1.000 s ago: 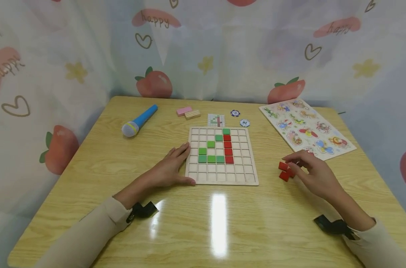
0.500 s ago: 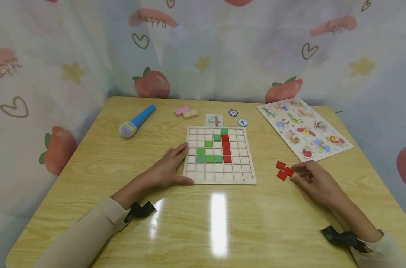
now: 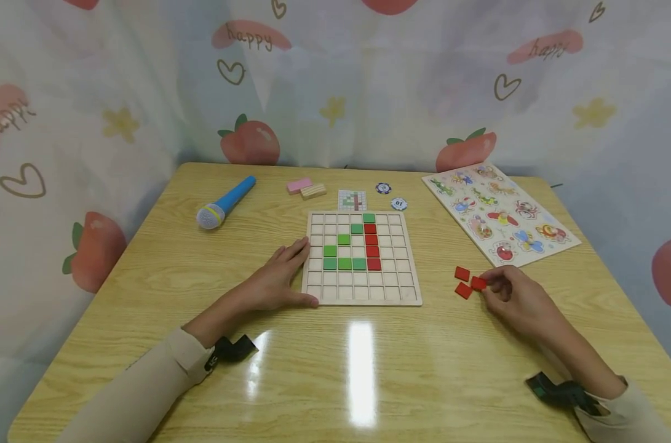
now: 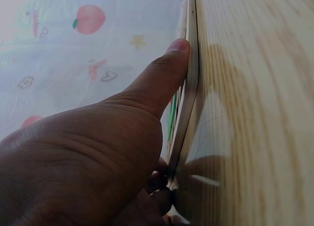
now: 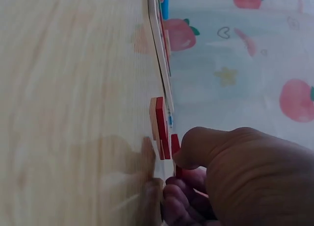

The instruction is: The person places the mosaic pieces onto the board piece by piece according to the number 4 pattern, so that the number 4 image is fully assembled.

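My left hand (image 3: 277,280) rests beside a square wooden grid board (image 3: 363,295), its fingers along the left edge and its thumb at the near left corner. In the left wrist view the thumb (image 4: 162,74) lies against the board's rim. Several green tiles (image 3: 329,251) and a column of red tiles (image 3: 372,251) fill squares of the grid. On the right, my right hand (image 3: 520,301) pinches a red square tile (image 5: 175,145) between thumb and fingers. Two other red tiles, a farther one (image 3: 462,274) and a nearer one (image 3: 463,290), lie just left of it.
Behind the board are a small pattern card (image 3: 352,200), two poker chips (image 3: 398,203), and pink and plain wooden blocks (image 3: 313,191). A toy microphone (image 3: 227,203) lies back left. An insect picture puzzle (image 3: 501,215) lies back right. A printed curtain (image 3: 335,80) encloses the table (image 3: 213,264).
My right hand drew back right from over the red tiles, then came to pinch the rightmost one. The tiles have spread apart slightly. My left hand has stayed at the board.
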A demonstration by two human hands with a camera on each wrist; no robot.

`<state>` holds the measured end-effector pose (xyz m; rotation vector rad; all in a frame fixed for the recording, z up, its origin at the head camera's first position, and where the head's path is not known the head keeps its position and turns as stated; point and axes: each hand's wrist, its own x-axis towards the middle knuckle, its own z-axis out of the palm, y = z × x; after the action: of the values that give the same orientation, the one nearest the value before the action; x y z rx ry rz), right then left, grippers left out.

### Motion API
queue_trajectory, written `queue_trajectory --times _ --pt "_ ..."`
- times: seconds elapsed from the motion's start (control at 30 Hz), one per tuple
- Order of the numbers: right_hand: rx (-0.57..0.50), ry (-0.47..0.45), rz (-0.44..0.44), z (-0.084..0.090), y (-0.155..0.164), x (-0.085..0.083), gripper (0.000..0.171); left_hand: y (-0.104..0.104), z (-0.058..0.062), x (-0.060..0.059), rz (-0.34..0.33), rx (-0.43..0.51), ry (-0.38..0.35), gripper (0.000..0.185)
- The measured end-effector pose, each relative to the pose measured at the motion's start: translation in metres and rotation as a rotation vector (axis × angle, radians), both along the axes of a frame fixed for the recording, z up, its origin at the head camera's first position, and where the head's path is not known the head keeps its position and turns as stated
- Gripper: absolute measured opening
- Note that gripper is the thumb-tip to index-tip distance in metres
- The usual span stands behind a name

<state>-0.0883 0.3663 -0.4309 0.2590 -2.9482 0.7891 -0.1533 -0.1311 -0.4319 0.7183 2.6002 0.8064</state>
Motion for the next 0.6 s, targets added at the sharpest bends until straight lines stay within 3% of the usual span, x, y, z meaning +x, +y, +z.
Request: queue_trajectory --times 0.2,0.4,0.6 --pt "-0.016 0.027 0.076 0.013 -0.009 0.0 0.025 0.0 0.0 -0.001 -0.004 0.004 0.004 0.129" --pt "0.015 0.165 0.298 0.026 -0.043 -0.013 0.031 0.0 0.0 0.0 -0.003 0.007 0.002 0.129" --pt "0.056 0.097 0.481 0.036 -0.097 -0.034 0.02 0.0 0.0 -0.001 -0.003 0.012 0.003 0.128"
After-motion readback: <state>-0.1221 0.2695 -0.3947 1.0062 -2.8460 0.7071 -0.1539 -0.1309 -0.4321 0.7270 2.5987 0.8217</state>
